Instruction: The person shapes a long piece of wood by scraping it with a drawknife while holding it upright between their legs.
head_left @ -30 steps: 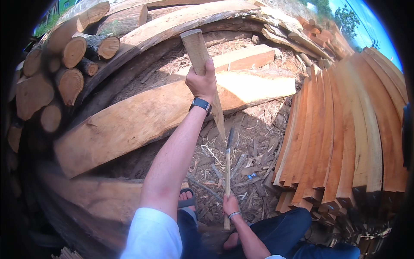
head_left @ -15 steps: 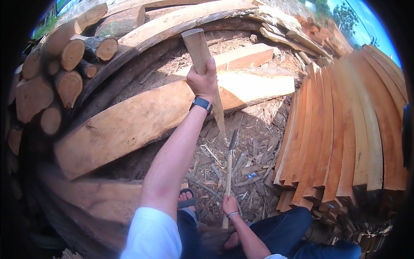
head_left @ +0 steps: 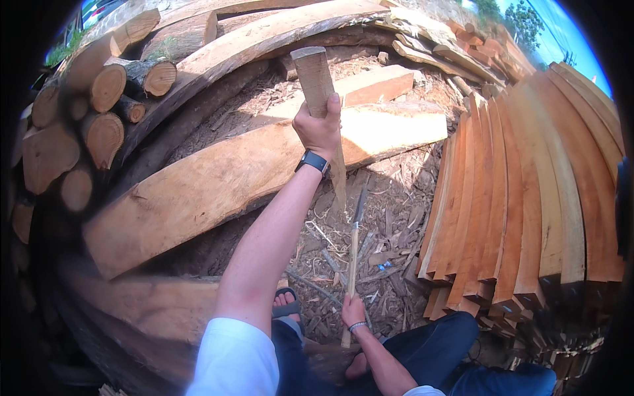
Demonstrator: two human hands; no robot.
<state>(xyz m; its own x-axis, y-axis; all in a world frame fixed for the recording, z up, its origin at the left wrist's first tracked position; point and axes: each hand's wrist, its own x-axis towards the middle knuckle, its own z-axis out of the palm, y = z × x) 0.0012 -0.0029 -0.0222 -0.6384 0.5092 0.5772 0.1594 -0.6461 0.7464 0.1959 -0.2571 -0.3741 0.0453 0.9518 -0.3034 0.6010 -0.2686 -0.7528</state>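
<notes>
My left hand (head_left: pixel 319 133), with a dark watch on its wrist, is closed around a wooden stake (head_left: pixel 313 78). The stake stands nearly upright, its broad flat end at the top and its lower end tapered to a point over the chip-strewn ground. Lower down, my right hand (head_left: pixel 353 311) grips the pale wooden handle of a long-handled knife (head_left: pixel 354 257). Its narrow dark blade points away from me, just right of the stake's tip and apart from it.
A thick sawn slab (head_left: pixel 191 188) lies crosswise behind the stake. Cut logs (head_left: pixel 104 140) are piled at the left, and reddish boards (head_left: pixel 515 198) are stacked close on the right. Bark and wood chips (head_left: pixel 389 224) cover the ground. My sandalled foot (head_left: pixel 285 302) is near the lower middle.
My left hand and the top of the stake have shifted slightly to the right, bringing the stake more upright. The knife blade has tilted a little to the right; my right hand keeps its hold.
</notes>
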